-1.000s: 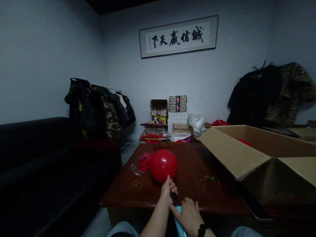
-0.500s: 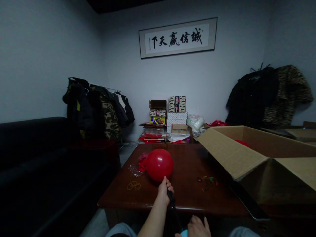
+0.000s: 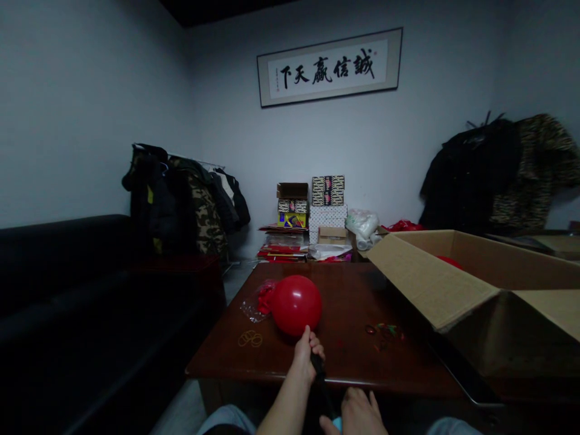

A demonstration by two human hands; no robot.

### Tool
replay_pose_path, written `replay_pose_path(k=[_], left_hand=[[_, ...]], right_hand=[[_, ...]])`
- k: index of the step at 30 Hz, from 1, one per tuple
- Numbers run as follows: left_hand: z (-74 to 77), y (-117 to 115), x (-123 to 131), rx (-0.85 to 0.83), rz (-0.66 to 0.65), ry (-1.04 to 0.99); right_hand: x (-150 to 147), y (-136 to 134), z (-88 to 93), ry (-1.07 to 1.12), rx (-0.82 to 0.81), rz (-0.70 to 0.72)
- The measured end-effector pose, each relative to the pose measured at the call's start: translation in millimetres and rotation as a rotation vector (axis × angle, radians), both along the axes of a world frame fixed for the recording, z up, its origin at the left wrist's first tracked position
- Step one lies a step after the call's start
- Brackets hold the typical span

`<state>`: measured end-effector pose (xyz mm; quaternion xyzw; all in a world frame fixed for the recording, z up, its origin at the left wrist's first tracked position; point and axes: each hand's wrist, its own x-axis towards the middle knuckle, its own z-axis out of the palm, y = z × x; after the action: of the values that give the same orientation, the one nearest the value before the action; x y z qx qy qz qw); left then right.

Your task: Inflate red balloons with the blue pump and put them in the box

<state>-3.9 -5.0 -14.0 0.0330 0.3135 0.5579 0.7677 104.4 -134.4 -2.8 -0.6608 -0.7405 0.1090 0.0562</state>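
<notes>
A round, inflated red balloon (image 3: 296, 305) floats just over the table in front of me. My left hand (image 3: 309, 353) is closed around its neck, where it meets the black nozzle end of a hand pump (image 3: 318, 367). From there the pump runs down toward my lap, ending in a light blue part. My right hand (image 3: 361, 412) is wrapped over that blue part below the table edge, its thumb to the left; some fingers are hidden. Behind the balloon, to the left, lies a clear plastic bag (image 3: 252, 309) with uninflated red balloons (image 3: 265, 299).
Yellow rubber bands (image 3: 250, 339) lie on the brown table (image 3: 348, 290) at left, small colourful pieces (image 3: 387, 331) at right. An open cardboard box (image 3: 475, 326) with something red inside stands at the right. A black sofa (image 3: 90, 314) is on the left; stacked boxes (image 3: 328, 214) stand behind.
My right hand has risen a little with the pump's blue end. My left hand keeps its hold at the balloon's neck. The whole view has shifted slightly.
</notes>
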Motion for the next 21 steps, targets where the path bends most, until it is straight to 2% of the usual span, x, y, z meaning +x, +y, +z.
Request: replay_pose_path(k=[4, 8, 11, 14, 21], left_hand=[[-2.8, -4, 7, 0.062, 0.016, -0.002], [-7.5, -3, 9, 0.074, 0.021, 0.143], [-9.9, -2, 6, 0.074, 0.062, 0.187], [-10.6, -3, 3, 0.120, 0.068, 0.144], [-4.7, 7, -1, 0.045, -0.004, 0.069]], right_hand=[[-8, 15, 19.6, 0.000, 0.064, -0.025], [-13, 30, 35.7, 0.015, 0.081, -0.023], [-16, 32, 31.5, 0.012, 0.051, -0.026], [-16, 26, 21.4, 0.000, 0.050, -0.056], [-7, 3, 5.8, -0.026, 0.042, -0.058]])
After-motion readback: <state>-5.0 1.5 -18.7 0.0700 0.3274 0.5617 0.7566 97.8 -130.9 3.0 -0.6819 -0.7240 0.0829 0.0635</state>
